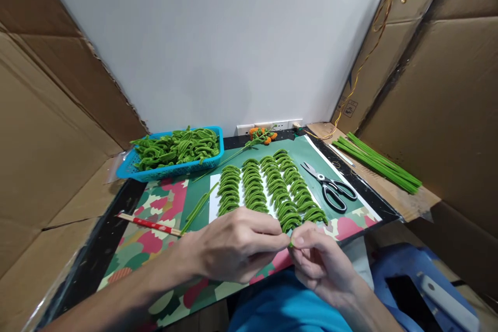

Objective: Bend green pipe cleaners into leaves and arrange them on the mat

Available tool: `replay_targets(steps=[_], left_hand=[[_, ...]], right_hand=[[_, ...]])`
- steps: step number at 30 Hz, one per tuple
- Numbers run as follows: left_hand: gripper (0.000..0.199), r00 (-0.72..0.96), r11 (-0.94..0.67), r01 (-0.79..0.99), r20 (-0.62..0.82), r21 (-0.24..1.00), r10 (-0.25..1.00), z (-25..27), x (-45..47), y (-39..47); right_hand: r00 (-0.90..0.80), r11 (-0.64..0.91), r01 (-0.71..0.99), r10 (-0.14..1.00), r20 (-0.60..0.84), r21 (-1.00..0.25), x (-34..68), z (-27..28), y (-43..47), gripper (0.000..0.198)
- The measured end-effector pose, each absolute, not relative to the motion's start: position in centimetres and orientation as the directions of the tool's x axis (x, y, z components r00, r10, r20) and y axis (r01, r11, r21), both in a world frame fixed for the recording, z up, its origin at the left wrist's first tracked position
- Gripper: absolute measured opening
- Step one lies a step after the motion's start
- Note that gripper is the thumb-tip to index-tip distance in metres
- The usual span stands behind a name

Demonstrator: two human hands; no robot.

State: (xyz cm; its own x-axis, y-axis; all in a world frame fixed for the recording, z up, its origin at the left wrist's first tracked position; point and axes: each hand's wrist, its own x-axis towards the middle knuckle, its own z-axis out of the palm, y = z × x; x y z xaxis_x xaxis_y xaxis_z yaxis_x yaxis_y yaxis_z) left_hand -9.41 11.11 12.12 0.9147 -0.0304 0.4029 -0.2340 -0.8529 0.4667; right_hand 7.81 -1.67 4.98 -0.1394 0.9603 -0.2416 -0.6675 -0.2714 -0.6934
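My left hand [243, 244] and my right hand [322, 264] meet at the near edge of the table, fingertips pinched together. Between them a small bit of green pipe cleaner [291, 244] shows; the fingers hide the rest. Just beyond lie rows of curved green pipe-cleaner leaves [254, 187] on a white sheet [213, 207]. To the left of the sheet are a few thin green strips [200, 207]. Near my left wrist rests a pair of chopsticks in a red wrapper [151, 224]. Black-handled scissors [330, 187] lie open right of the rows.
A blue basket [171, 170] heaped with green pipe-cleaner loops stands at the back left. Behind the rows lies an orange-flowered stem [264, 136]. Straight green pipe cleaners [379, 163] and a white pen [342, 155] are at right. Cardboard walls [436, 83] flank the table.
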Motion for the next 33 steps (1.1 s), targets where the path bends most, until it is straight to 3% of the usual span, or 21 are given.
replay_targets(steps=[2,5,7,9,12,14,17,19,21,22,24,25,27,30,32,33], left_hand=[[0.022,0.921,-0.877,-0.210,0.389,0.431,-0.029,12.2,-9.4,11.3],[0.016,0.946,-0.805,-0.077,0.297,0.588,0.127,12.4,-8.9,11.3],[0.015,0.945,-0.688,0.030,0.204,0.725,0.256,12.5,-8.5,11.2],[0.024,0.932,-0.542,0.120,0.093,0.832,0.349,12.4,-8.1,11.1],[0.033,0.914,-0.298,0.204,-0.073,0.932,0.399,11.9,-7.8,10.9],[0.034,0.910,-0.206,0.207,-0.111,0.956,0.399,11.4,-7.7,10.9],[0.025,0.909,-0.381,0.092,0.078,0.920,0.410,10.8,-7.8,10.9],[0.018,0.898,-0.585,-0.014,0.268,0.811,0.350,10.6,-8.0,11.0],[0.017,0.880,-0.763,-0.108,0.418,0.638,0.225,10.5,-8.2,11.0],[0.019,0.867,-0.845,-0.147,0.478,0.514,0.139,10.5,-8.3,11.1],[0.025,0.833,-0.956,-0.220,0.547,0.193,-0.082,10.5,-8.5,11.1],[0.028,0.810,-0.967,-0.252,0.555,0.037,-0.189,10.5,-8.5,11.2],[0.030,0.763,-0.939,-0.294,0.548,-0.177,-0.342,10.4,-8.5,11.4],[0.029,0.752,-0.930,-0.291,0.546,-0.226,-0.369,10.3,-8.5,11.6],[0.028,0.802,-0.968,-0.234,0.545,-0.089,-0.244,10.3,-8.5,11.5],[0.027,0.836,-0.981,-0.191,0.530,0.043,-0.139,10.4,-8.5,11.4]], right_hand=[[-0.133,-0.260,-0.664,0.964,-0.232,-0.701,7.9,4.9,-1.4,0.034],[0.023,-0.057,-0.492,0.997,-0.078,-0.868,8.3,4.8,-1.4,0.039],[0.137,0.103,-0.247,0.988,0.070,-0.963,8.6,4.8,-1.5,0.037],[0.212,0.231,0.070,0.947,0.241,-0.970,9.0,4.9,-1.6,0.028],[0.187,0.406,0.493,0.814,0.550,-0.769,9.6,4.9,-1.5,0.008],[0.067,0.509,0.661,0.692,0.718,-0.552,10.1,4.8,-1.3,0.012],[-0.088,0.579,0.742,0.584,0.807,-0.338,10.5,4.6,-1.2,0.020],[-0.085,0.598,0.713,0.591,0.802,-0.366,10.5,4.6,-1.3,0.019],[0.024,0.564,0.596,0.699,0.714,-0.572,10.3,4.8,-1.5,0.016],[0.092,0.503,0.467,0.790,0.605,-0.727,10.2,4.9,-1.6,0.019],[0.110,0.243,0.046,0.963,0.247,-0.969,10.0,5.1,-1.5,0.032],[0.030,0.071,-0.177,0.997,0.066,-0.982,9.9,5.1,-1.4,0.038],[-0.166,-0.198,-0.473,0.977,-0.134,-0.858,9.9,5.0,-1.0,0.045],[-0.219,-0.271,-0.591,0.961,-0.172,-0.760,9.8,4.6,-0.5,0.045],[-0.123,-0.180,-0.558,0.983,-0.134,-0.810,9.6,4.6,-0.6,0.043],[-0.058,-0.115,-0.505,0.993,-0.099,-0.856,9.6,4.7,-0.7,0.042]])
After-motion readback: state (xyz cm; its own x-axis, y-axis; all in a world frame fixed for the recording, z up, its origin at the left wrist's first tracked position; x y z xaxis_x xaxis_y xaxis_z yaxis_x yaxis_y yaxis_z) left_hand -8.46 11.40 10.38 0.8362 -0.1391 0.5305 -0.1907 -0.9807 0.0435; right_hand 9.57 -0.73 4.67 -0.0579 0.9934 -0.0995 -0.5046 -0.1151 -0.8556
